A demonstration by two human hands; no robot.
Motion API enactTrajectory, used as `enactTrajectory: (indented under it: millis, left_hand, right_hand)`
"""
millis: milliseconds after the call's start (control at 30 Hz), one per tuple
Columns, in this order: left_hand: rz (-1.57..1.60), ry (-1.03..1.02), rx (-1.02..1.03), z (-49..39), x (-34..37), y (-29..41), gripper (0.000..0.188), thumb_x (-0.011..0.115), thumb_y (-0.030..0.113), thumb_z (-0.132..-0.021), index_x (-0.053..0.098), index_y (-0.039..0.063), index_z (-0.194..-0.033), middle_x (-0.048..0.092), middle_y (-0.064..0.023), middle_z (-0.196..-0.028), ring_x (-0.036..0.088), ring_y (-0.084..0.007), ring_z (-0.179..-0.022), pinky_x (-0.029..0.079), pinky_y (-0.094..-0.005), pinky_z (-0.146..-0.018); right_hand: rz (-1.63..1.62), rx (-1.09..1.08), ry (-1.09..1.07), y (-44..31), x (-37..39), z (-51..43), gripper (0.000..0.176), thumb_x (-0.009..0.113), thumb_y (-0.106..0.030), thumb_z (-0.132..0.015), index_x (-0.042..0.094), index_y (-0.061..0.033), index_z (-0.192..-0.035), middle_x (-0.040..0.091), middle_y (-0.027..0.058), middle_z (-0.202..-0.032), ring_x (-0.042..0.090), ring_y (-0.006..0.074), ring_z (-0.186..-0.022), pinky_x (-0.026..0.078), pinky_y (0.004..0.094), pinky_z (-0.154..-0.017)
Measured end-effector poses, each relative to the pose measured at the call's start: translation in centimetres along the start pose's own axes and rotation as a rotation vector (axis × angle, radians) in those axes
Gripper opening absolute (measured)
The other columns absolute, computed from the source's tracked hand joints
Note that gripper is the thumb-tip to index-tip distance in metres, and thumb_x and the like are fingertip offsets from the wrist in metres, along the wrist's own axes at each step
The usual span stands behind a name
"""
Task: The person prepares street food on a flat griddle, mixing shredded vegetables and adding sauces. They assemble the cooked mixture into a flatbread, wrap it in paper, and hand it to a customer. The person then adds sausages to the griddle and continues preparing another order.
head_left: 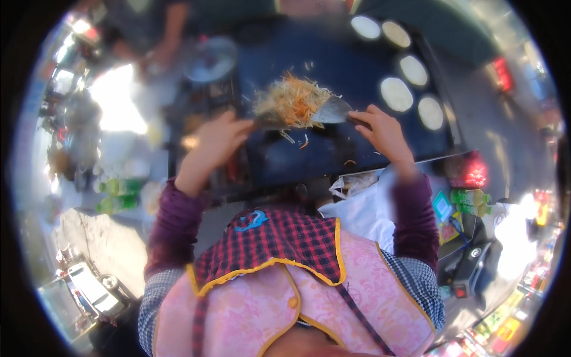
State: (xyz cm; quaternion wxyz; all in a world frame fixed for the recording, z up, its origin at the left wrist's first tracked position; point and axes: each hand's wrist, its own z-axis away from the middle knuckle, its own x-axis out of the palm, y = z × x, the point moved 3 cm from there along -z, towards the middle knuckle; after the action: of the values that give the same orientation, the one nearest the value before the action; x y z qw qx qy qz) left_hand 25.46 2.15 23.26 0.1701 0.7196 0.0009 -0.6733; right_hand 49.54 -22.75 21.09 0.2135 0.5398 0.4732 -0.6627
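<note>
A loose heap of shredded vegetables (292, 100), pale and orange, lies on the dark flat griddle (290, 156). My right hand (381, 131) grips the handle of a metal scraper (333, 110), its blade against the heap's right side. At the heap's left edge, my left hand (218, 140) is closed round the handle of a second, blurred scraper (270, 120). A few shreds lie scattered in front of the heap. Several round, pale flatbreads (396, 94) rest on the griddle's right part.
A round metal tray (210, 59) stands beyond the griddle's left side, near another person's blurred arm (174, 26). Plastic bags (352, 185) lie at the griddle's near edge. Green bottles stand at left (118, 194) and right (470, 196). A black device (473, 263) sits at the lower right.
</note>
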Motion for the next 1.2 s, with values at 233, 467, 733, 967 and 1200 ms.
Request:
enactTrajectory:
  millis: [233, 467, 733, 967, 1200]
  left_hand:
    - [-0.054, -0.003, -0.009, -1.8, 1.4, -3.5, 0.033, 0.068, 0.015, -0.08, 0.067, 0.015, -0.113, 0.058, -0.0093, -0.094, 0.062, -0.0299, -0.083, 0.05, -0.0398, -0.071]
    - [-0.036, -0.115, 0.051, -3.7, 1.7, 0.8, 0.03, 0.066, 0.016, -0.081, 0.067, 0.014, -0.111, 0.058, -0.0105, -0.093, 0.062, -0.0325, -0.082, 0.05, -0.0403, -0.071]
    - [-0.041, -0.04, -0.022, -3.7, 3.0, 1.5, 0.03, 0.063, 0.019, -0.084, 0.065, 0.014, -0.114, 0.057, -0.0121, -0.09, 0.062, -0.0328, -0.079, 0.051, -0.0415, -0.067]
    - [0.019, -0.156, -0.08, 4.5, 1.0, 0.7, 0.033, 0.065, 0.018, -0.082, 0.064, 0.015, -0.116, 0.054, -0.0102, -0.089, 0.062, -0.0311, -0.072, 0.051, -0.0397, -0.064]
    - [0.017, 0.04, -0.045, -1.6, 0.1, 1.3, 0.031, 0.063, 0.02, -0.085, 0.065, 0.014, -0.115, 0.057, -0.0119, -0.09, 0.061, -0.0331, -0.079, 0.051, -0.0418, -0.069]
  right_hand:
    - [0.04, -0.212, -0.033, 4.3, 2.6, -4.1, 0.033, 0.068, -0.009, -0.078, 0.068, -0.0142, -0.11, 0.058, 0.0087, -0.091, 0.059, 0.0285, -0.09, 0.047, 0.0384, -0.075]
    - [0.146, -0.315, -0.143, -4.7, -0.2, -6.2, 0.028, 0.068, -0.015, -0.078, 0.069, -0.0161, -0.106, 0.058, 0.0085, -0.09, 0.061, 0.0308, -0.084, 0.05, 0.0405, -0.073]
    - [-0.01, -0.085, 0.038, -3.3, 6.4, -5.1, 0.031, 0.065, -0.022, -0.083, 0.066, -0.0169, -0.114, 0.058, 0.0088, -0.092, 0.062, 0.0307, -0.083, 0.05, 0.0397, -0.071]
    - [0.077, -0.024, -0.135, -1.2, 1.7, 2.8, 0.03, 0.064, -0.017, -0.083, 0.066, -0.0149, -0.113, 0.057, 0.0106, -0.09, 0.061, 0.0327, -0.079, 0.05, 0.0397, -0.068]
    - [0.02, -0.036, -0.001, -4.8, 0.5, -3.1, 0.029, 0.064, -0.017, -0.083, 0.067, -0.0157, -0.112, 0.058, 0.0099, -0.091, 0.062, 0.0312, -0.08, 0.05, 0.0393, -0.068]
